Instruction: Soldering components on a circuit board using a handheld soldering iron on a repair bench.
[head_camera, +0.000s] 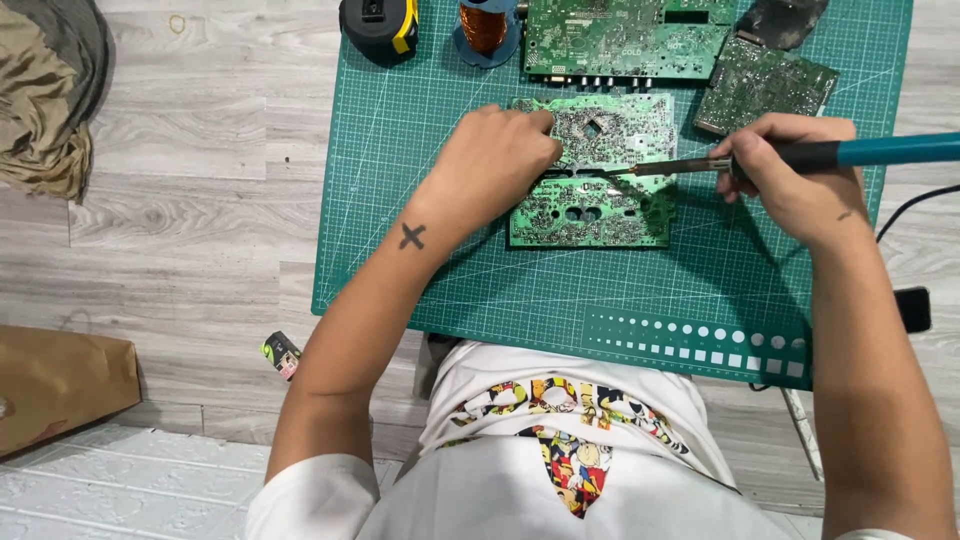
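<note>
A green circuit board (610, 205) lies solder side up on a green cutting mat (420, 200). My left hand (497, 165) rests on the board's left part, fingers pressed down on it and holding a thin strand of solder wire (575, 172). My right hand (795, 175) grips a soldering iron (860, 151) with a teal handle and black collar. The iron's metal tip points left and touches the board near its middle, close to my left fingertips.
Two more circuit boards (620, 40) (765, 85) lie at the mat's far edge, beside a copper wire spool (485, 25) and a black-and-yellow tape measure (378, 25). Crumpled cloth (45, 90) sits far left, a brown paper bag (60, 380) near left. A black cable (915, 205) runs right.
</note>
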